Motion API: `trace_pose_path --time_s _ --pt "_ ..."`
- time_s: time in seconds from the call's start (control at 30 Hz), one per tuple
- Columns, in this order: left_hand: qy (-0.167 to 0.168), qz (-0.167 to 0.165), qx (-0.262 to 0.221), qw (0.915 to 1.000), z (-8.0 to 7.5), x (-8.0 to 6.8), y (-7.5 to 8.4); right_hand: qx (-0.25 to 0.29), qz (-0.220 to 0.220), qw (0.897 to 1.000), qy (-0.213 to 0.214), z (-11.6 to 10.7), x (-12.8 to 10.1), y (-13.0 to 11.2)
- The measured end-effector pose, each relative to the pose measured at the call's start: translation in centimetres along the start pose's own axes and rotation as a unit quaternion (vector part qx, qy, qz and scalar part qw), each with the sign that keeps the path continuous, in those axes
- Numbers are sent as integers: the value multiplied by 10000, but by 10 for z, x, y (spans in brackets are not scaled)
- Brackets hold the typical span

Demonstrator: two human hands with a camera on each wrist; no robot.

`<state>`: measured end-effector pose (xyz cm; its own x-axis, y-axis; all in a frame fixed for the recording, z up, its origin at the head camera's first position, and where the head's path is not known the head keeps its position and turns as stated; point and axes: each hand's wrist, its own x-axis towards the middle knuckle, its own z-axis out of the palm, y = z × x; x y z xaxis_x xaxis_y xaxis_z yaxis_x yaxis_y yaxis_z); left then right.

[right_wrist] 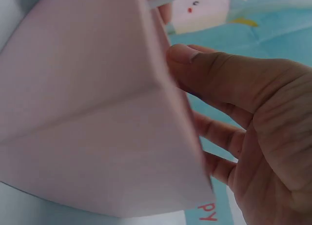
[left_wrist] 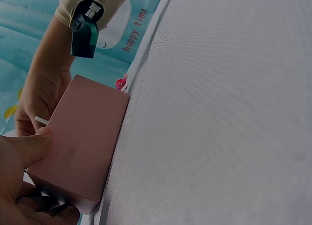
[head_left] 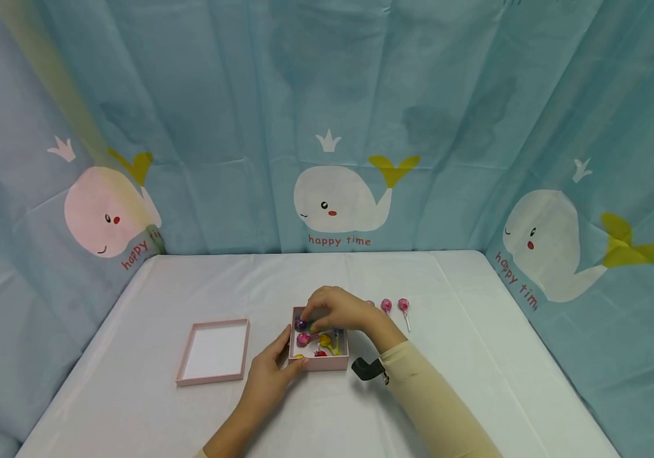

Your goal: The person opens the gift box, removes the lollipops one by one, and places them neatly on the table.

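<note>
I see a pale pink box (head_left: 320, 364), magenta, purple and yellow lollipops (head_left: 304, 338) inside, white worktop (head_left: 447, 381), teal whale-print curtain (head_left: 338, 127).

The head view is taken from above and behind the hands, directed forward and down over the desk (head_left: 464, 356) toward the curtain (head_left: 327, 95) at a moderate distance. The left wrist view is set low at the desk surface, very close to the pink box (left_wrist: 83, 142). The right wrist view is pressed close against the same box (right_wrist: 87, 112). The box (head_left: 320, 364) is shared by all three views.
</note>
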<state>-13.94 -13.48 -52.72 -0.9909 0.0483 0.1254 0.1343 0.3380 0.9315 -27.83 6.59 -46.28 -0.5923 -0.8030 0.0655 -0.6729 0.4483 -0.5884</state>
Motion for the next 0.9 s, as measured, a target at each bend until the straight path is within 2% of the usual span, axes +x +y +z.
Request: trace_pose_path --time_s 0.2,0.57,0.73,0.9 --pt "-44 20 -22 10000 -1 0 -1 -185 27 9997 -127 11 4 1" --pt "-8 36 113 9999 -1 1 -1 -1290 135 9915 -116 26 9 2" --pt "-80 -64 116 9999 -2 0 0 -1482 212 9887 -113 30 8 1" --pt "-67 22 153 9999 -2 0 -1 -1731 214 9846 -106 32 10 -1"
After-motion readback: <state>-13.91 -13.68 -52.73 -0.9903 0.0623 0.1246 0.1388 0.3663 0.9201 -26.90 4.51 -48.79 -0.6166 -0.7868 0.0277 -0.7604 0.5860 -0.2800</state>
